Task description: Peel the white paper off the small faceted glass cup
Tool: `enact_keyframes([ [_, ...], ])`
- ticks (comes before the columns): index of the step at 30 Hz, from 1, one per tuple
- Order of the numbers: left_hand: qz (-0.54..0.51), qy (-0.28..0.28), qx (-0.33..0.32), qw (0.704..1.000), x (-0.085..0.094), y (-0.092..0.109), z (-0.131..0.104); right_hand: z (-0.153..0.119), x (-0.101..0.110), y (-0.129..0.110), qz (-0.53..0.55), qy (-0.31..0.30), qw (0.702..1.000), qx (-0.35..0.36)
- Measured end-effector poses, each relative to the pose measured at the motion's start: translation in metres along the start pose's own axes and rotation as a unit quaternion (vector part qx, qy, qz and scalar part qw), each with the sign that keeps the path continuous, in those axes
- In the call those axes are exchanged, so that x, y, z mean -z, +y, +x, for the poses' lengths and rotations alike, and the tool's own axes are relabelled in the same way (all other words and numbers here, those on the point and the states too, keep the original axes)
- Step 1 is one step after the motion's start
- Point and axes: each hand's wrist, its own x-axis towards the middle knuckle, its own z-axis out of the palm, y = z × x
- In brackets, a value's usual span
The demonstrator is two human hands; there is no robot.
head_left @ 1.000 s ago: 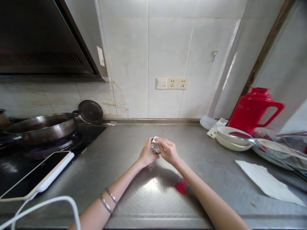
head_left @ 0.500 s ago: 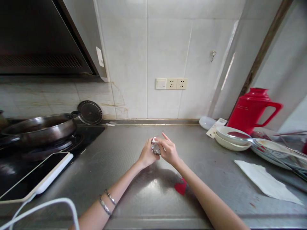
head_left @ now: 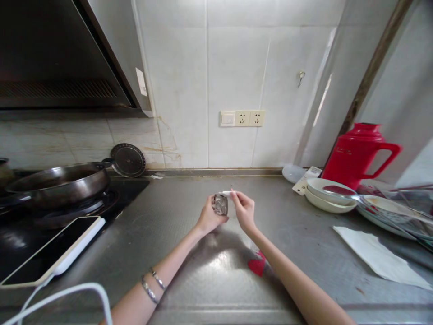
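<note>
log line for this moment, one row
left hand: holds small clear container | right hand: pinches small white piece beside it | under: steel counter | near: red scrap

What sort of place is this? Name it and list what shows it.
Most likely a home kitchen. A dark pan sits on a gas stove under a range hood, and stacked bowls and a red thermos jug stand on the steel counter against a tiled wall.

A small clear glass jar with a faceted, glinting body is held upright above the steel table — gripped from the left side. Just beside its top, a small white cap sits pinched between fingertips — off the jar.
</note>
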Motion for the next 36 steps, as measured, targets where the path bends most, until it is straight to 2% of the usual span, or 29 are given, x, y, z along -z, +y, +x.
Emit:
enact_keyframes([
  [2, -0.041, -0.002, 0.042, 0.998, -0.001, 0.007, -0.001, 0.005, 0.001, 0.005, 0.011, 0.028, 0.998, -0.054],
  [4, -0.055, -0.004, 0.06, 0.997, -0.001, 0.014, -0.003, 0.007, 0.002, 0.009, 0.013, 0.01, 0.998, -0.055],
  [8, -0.055, -0.007, 0.055, 0.997, -0.001, 0.021, -0.005, 0.003, 0.001, 0.011, -0.004, -0.051, 0.999, 0.002],
  [15, -0.035, -0.015, 0.039, 0.998, 0.003, 0.013, -0.001, -0.005, 0.001, 0.002, -0.042, -0.039, 0.994, 0.09],
  [19, -0.032, -0.022, 0.009, 0.999, 0.001, 0.007, -0.001, -0.001, 0.001, 0.005, -0.049, -0.03, 0.998, 0.029],
  [22, -0.031, -0.032, 0.029, 0.999, -0.001, 0.006, -0.002, 0.0, 0.001, 0.008, -0.048, -0.036, 0.998, -0.004],
  [24, -0.027, -0.028, 0.047, 0.998, -0.001, 0.006, -0.001, 0.0, 0.002, 0.01, -0.052, -0.042, 0.997, 0.034],
  [26, -0.024, -0.016, 0.059, 0.998, 0.001, 0.003, 0.002, -0.002, 0.001, 0.01, -0.06, -0.054, 0.991, 0.103],
  [31, -0.027, -0.004, 0.066, 0.997, 0.01, -0.005, 0.01, -0.009, -0.002, 0.011, -0.071, -0.112, 0.959, 0.252],
  [34, -0.03, -0.008, 0.054, 0.998, 0.012, -0.008, 0.011, -0.009, -0.002, 0.013, -0.078, -0.136, 0.947, 0.28],
  [36, -0.026, -0.019, 0.036, 0.999, 0.01, -0.01, 0.009, -0.007, -0.002, 0.015, -0.08, -0.125, 0.954, 0.259],
])
